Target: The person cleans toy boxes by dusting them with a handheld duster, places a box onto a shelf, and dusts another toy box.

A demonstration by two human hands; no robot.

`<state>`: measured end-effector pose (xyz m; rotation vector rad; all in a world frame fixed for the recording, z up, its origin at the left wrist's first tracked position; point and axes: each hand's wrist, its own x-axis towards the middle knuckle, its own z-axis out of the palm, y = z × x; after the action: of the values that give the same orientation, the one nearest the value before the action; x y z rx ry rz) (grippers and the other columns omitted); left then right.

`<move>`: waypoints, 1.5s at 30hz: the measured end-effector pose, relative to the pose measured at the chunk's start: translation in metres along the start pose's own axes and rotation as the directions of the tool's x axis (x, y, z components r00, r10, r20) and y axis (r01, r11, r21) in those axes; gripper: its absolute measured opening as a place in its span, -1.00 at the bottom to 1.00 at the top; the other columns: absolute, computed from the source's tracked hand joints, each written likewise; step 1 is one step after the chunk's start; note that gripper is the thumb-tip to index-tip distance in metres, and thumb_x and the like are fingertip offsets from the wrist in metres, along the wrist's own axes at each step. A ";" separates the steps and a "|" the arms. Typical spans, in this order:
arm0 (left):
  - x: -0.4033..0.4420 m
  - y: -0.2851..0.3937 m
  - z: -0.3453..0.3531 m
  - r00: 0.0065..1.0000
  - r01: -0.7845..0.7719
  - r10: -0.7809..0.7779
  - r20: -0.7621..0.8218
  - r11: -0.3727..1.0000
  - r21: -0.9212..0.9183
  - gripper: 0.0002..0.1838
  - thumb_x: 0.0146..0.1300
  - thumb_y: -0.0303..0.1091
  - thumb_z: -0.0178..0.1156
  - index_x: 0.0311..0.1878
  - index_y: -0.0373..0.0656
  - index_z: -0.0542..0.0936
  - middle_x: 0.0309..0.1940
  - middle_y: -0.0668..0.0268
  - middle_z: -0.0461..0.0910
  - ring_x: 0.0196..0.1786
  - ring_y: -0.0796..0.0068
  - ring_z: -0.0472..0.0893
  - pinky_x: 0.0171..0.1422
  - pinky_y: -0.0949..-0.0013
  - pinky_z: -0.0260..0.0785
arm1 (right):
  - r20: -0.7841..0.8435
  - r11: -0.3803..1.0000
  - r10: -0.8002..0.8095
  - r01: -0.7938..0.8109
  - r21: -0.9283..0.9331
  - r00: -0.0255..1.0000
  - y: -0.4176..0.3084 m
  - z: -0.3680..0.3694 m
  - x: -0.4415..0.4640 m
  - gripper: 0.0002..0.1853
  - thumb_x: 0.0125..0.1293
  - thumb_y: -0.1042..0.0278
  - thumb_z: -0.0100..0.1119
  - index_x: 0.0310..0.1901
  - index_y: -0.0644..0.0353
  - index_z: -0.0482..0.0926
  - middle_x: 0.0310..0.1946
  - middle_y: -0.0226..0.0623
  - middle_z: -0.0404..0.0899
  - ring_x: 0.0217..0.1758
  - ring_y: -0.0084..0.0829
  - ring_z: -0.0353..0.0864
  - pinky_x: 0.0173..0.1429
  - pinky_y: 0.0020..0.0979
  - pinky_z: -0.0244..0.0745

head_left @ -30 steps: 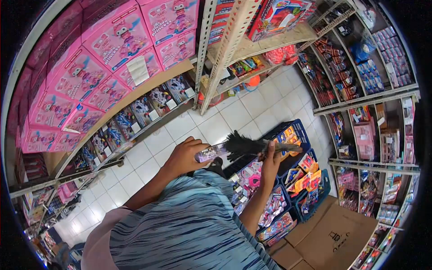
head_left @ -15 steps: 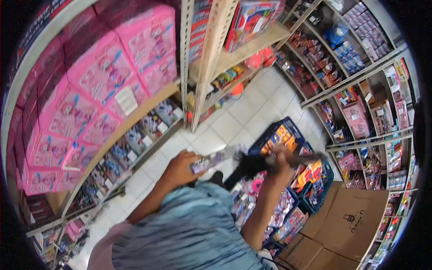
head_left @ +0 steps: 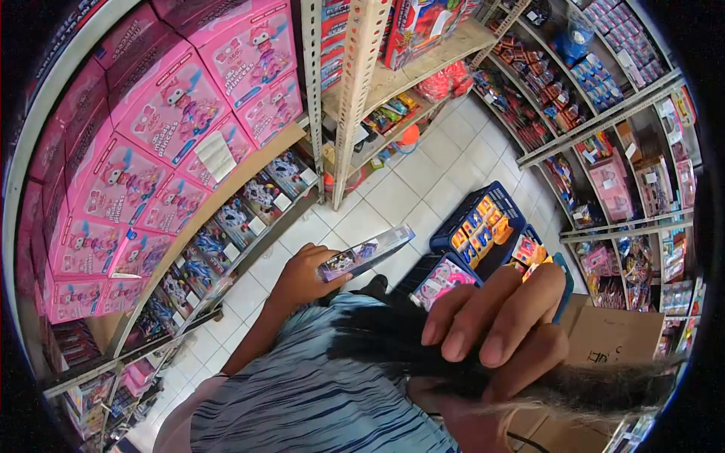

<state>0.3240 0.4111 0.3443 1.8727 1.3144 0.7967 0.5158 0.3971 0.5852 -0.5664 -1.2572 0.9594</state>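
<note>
My left hand [head_left: 306,275] is closed on one end of a slim toy box [head_left: 368,253] with a clear window, held out above the floor tiles. Purple and dark printing shows on its side. Large and close to the camera, my right hand [head_left: 502,332] has its fingers curled round a feather duster [head_left: 377,332]. Its black plumes spread left across my striped shirt, and wispy dark strands trail to the right. The grip itself is partly hidden behind my fingers.
Pink doll boxes [head_left: 177,113] fill the left shelf above a row of boxed toys [head_left: 260,192]. Blue crates [head_left: 461,204] of packaged goods stand on the floor, near an open cardboard carton [head_left: 615,328]. A metal shelf post [head_left: 359,98] rises ahead; stocked shelves curve along the right.
My right hand has come up closer to the camera and lower in view with the feather duster. My left hand still holds the toy box, now in sharper view.
</note>
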 end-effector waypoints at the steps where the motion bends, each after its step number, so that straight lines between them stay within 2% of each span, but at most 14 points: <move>1: 0.001 0.000 -0.002 1.000 0.022 -0.022 0.002 1.000 0.010 -0.54 0.03 -0.20 0.48 -0.06 -0.29 0.66 -0.27 0.11 0.64 -0.13 0.10 0.58 0.04 0.20 0.42 | 0.003 1.000 -0.006 0.006 0.003 1.000 0.001 -0.001 0.001 -0.67 0.40 0.25 0.14 -0.50 0.13 0.33 -0.30 -0.31 0.34 -0.37 -0.37 0.47 -0.32 -0.28 0.58; 9: 0.000 -0.001 0.002 0.996 0.085 -0.086 0.014 0.995 0.056 -0.56 0.09 -0.08 0.41 -0.08 -0.21 0.67 -0.25 0.14 0.65 -0.11 0.13 0.58 0.08 0.21 0.44 | 0.032 1.000 -0.025 0.025 0.014 0.999 -0.008 -0.011 0.008 -0.66 0.45 0.33 0.10 -0.52 0.10 0.32 -0.25 -0.36 0.29 -0.36 -0.45 0.44 -0.34 -0.30 0.61; 23: 0.011 -0.010 0.009 0.991 0.131 -0.133 0.018 0.988 0.078 -0.59 0.08 -0.15 0.43 -0.08 -0.21 0.68 -0.18 0.13 0.67 -0.07 0.13 0.58 0.13 0.22 0.42 | 0.081 0.999 -0.024 0.026 -0.030 0.996 0.000 -0.033 0.019 -0.67 0.07 0.44 0.41 -0.51 0.06 0.32 -0.23 -0.44 0.27 -0.33 -0.48 0.44 -0.27 -0.30 0.60; 28: 0.012 -0.026 0.006 0.991 0.124 -0.127 0.042 0.990 0.066 -0.60 0.09 -0.14 0.43 -0.09 -0.21 0.68 -0.17 0.16 0.67 -0.05 0.14 0.59 0.14 0.22 0.42 | 0.181 0.999 -0.023 0.029 -0.028 0.983 0.000 -0.044 0.018 -0.59 -0.07 0.48 0.52 -0.51 0.05 0.33 -0.23 -0.47 0.27 -0.32 -0.49 0.44 -0.24 -0.29 0.60; 32: 0.016 -0.026 -0.001 0.994 0.102 -0.104 0.020 0.993 0.066 -0.60 0.09 -0.16 0.44 -0.09 -0.23 0.68 -0.18 0.13 0.67 -0.06 0.14 0.60 0.13 0.21 0.42 | 0.301 0.967 -0.146 0.072 0.246 0.942 0.047 -0.084 0.014 -0.68 0.23 0.25 0.33 -0.52 0.15 0.40 -0.24 -0.28 0.36 -0.30 -0.33 0.51 -0.11 -0.14 0.60; 34: 0.015 -0.025 -0.003 0.998 0.059 -0.057 -0.029 0.996 0.070 -0.61 0.08 -0.20 0.46 -0.11 -0.26 0.68 -0.20 0.08 0.69 -0.09 0.14 0.64 0.10 0.21 0.43 | 0.023 0.987 -0.026 0.022 0.162 0.999 0.071 -0.086 -0.006 -0.61 0.39 0.11 0.14 -0.52 0.17 0.43 -0.31 -0.24 0.42 -0.34 -0.30 0.51 -0.07 -0.11 0.56; 35: 0.013 -0.027 -0.003 0.995 0.094 -0.093 -0.044 0.995 0.026 -0.61 0.10 -0.19 0.46 -0.10 -0.26 0.68 -0.20 0.09 0.69 -0.11 0.18 0.64 0.07 0.23 0.43 | -0.204 0.990 0.089 -0.065 0.123 0.975 0.085 -0.085 -0.016 -0.58 0.42 0.02 0.08 -0.51 0.16 0.42 -0.36 -0.26 0.43 -0.37 -0.32 0.49 -0.07 -0.13 0.54; 36: 0.012 -0.031 -0.001 0.989 0.130 -0.131 -0.064 0.991 -0.017 -0.61 0.11 -0.18 0.45 -0.10 -0.27 0.68 -0.20 0.10 0.69 -0.13 0.22 0.65 0.05 0.25 0.44 | -0.417 0.979 0.198 -0.158 0.127 0.887 0.098 -0.085 -0.027 -0.53 0.45 -0.06 0.02 -0.49 0.15 0.42 -0.41 -0.28 0.45 -0.40 -0.34 0.47 -0.06 -0.15 0.52; 37: 0.009 -0.039 0.003 0.982 0.165 -0.170 -0.080 0.984 -0.065 -0.61 0.13 -0.17 0.45 -0.10 -0.27 0.68 -0.20 0.11 0.70 -0.14 0.26 0.65 0.03 0.27 0.45 | -0.530 0.945 0.323 -0.241 0.220 0.784 0.118 -0.096 -0.035 -0.52 0.45 -0.10 0.01 -0.47 0.16 0.42 -0.46 -0.30 0.46 -0.42 -0.37 0.45 -0.05 -0.19 0.51; 39: 0.001 -0.063 0.013 0.959 0.255 -0.276 -0.068 0.942 -0.219 -0.61 0.18 -0.13 0.41 -0.08 -0.25 0.67 -0.27 0.19 0.68 -0.17 0.39 0.61 0.02 0.32 0.42 | -0.570 0.791 0.404 -0.586 -0.175 0.715 0.174 -0.142 -0.080 -0.53 0.45 -0.10 0.06 -0.40 0.19 0.48 -0.47 -0.27 0.55 -0.38 -0.39 0.50 -0.06 -0.28 0.49; 41: -0.002 -0.069 0.017 0.905 0.402 -0.425 0.028 0.830 -0.387 -0.62 0.21 -0.13 0.41 -0.09 -0.26 0.67 -0.36 0.27 0.67 -0.24 0.56 0.57 -0.07 0.40 0.41 | -0.669 0.455 0.464 -0.804 -0.382 0.581 0.253 -0.196 -0.158 -0.55 0.40 -0.08 0.17 -0.33 0.24 0.57 -0.39 -0.21 0.61 -0.28 -0.43 0.56 -0.11 -0.37 0.47; 42: -0.003 -0.068 0.016 0.898 0.414 -0.440 0.018 0.829 -0.377 -0.64 0.25 -0.15 0.38 -0.11 -0.30 0.67 -0.44 0.38 0.63 -0.30 0.69 0.49 -0.16 0.48 0.37 | -0.589 0.390 0.567 -0.817 -0.424 0.576 0.276 -0.209 -0.189 -0.56 0.38 -0.06 0.22 -0.29 0.27 0.60 -0.39 -0.23 0.63 -0.29 -0.46 0.58 -0.17 -0.39 0.46; 43: -0.007 -0.072 0.019 0.885 0.424 -0.466 -0.003 0.810 -0.405 -0.63 0.26 -0.14 0.37 -0.12 -0.30 0.67 -0.44 0.39 0.64 -0.31 0.68 0.50 -0.17 0.48 0.37 | -0.505 0.327 0.666 -0.823 -0.464 0.549 0.289 -0.212 -0.212 -0.56 0.35 -0.04 0.27 -0.25 0.30 0.62 -0.39 -0.24 0.65 -0.30 -0.49 0.59 -0.22 -0.42 0.45; 45: -0.022 -0.096 0.028 0.857 0.452 -0.515 -0.028 0.775 -0.442 -0.63 0.28 -0.13 0.35 -0.13 -0.31 0.68 -0.44 0.39 0.64 -0.31 0.68 0.50 -0.19 0.47 0.36 | -0.327 0.268 0.875 -0.920 -0.287 0.357 0.298 -0.194 -0.240 -0.60 0.35 0.06 0.30 -0.24 0.34 0.62 -0.50 -0.34 0.63 -0.45 -0.55 0.55 -0.33 -0.47 0.42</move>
<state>0.2904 0.4068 0.2476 1.0767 1.4889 0.8629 0.6116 0.3735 0.1679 -1.8403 -0.9702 1.5692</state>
